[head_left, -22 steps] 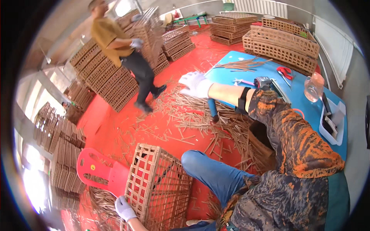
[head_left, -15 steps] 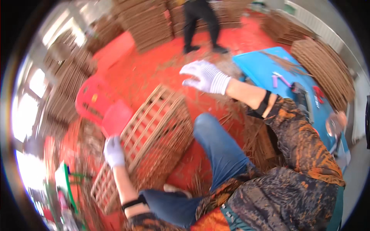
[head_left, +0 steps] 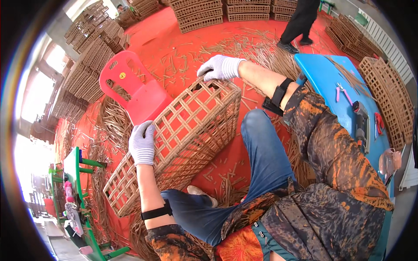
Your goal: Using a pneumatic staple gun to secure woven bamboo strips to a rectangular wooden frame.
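Observation:
A brown woven wicker basket (head_left: 208,145), oblong and open-latticed, is tilted in front of my knees. My left hand (head_left: 142,143), in a white-and-grey striped glove, has its fingers hooked over the basket's left long edge. At the far corner my right hand (head_left: 221,68), gloved alike, curls its fingers over the rim, with its fingertips partly hidden by the weave. A red plastic chair (head_left: 146,102) stands just beyond the left edge of the basket.
A blue table (head_left: 322,93) on the right carries pink-handled pliers (head_left: 344,93), a power tool (head_left: 360,122) and red-handled cutters (head_left: 379,123). A green-framed stand (head_left: 77,182) is at left. Cane strips (head_left: 115,122) litter the red floor. Stacked baskets (head_left: 196,15) and a person's dark-trousered legs (head_left: 300,21) are beyond.
My right hand has come down from the air onto the basket's far corner. The basket's far end has shifted up and right in view. The other person's legs appear further right.

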Demonstrator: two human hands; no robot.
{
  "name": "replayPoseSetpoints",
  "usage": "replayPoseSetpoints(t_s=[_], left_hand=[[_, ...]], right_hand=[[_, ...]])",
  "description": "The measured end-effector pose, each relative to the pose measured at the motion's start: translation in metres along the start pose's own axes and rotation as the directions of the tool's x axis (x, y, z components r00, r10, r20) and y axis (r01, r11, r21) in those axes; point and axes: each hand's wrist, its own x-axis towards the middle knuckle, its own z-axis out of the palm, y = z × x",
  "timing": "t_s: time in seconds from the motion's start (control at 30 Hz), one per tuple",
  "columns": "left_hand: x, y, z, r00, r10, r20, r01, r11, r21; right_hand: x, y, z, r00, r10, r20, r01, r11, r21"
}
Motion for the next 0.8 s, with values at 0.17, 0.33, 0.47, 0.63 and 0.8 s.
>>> replayPoseSetpoints(t_s=[0.17, 0.33, 0.47, 0.63, 0.8], left_hand=[[0.007, -0.004, -0.008, 1.000, 0.013, 0.007, -0.013, 1.000, 0.018], [0.010, -0.012, -0.007, 0.999, 0.037, -0.004, -0.037, 0.999, -0.019], [0.015, -0.016, -0.010, 1.000, 0.022, 0.001, -0.022, 1.000, -0.003], [0.016, -0.014, -0.019, 1.000, -0.010, 0.011, 0.010, 1.000, -0.007], [0.014, -0.014, -0.019, 1.000, 0.011, 0.000, -0.011, 1.000, 0.028]], right_hand=[[0.007, 0.011, 0.001, 0.993, -0.065, -0.102, 0.056, 0.994, -0.096], [0.005, 0.012, -0.004, 0.993, -0.086, -0.085, 0.082, 0.995, -0.053], [0.020, 0.006, 0.011, 0.996, -0.020, -0.088, 0.002, 0.978, -0.207], [0.026, 0.009, 0.020, 0.955, -0.117, -0.272, 0.072, 0.983, -0.168], [0.033, -0.004, 0.007, 1.000, -0.029, -0.010, 0.027, 0.984, -0.174]])
